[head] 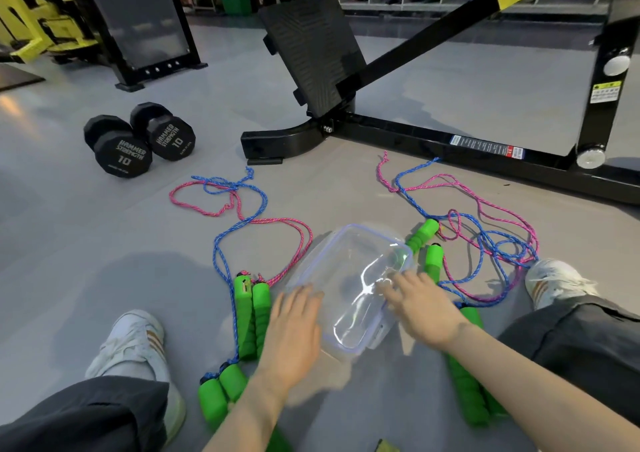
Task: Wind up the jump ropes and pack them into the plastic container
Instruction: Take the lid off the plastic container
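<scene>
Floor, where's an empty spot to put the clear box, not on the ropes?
Bare floor lies between the dumbbells, the left shoe and the left ropes. A smaller gap sits beyond the box, between the two rope piles, before the machine foot. Crowded: the right ropes tangle up to the right shoe.

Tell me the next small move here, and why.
Probably open the container: the left hand and right hand both rest on it, it looks closed, and the ropes lie unwound on the floor at both sides.
</scene>
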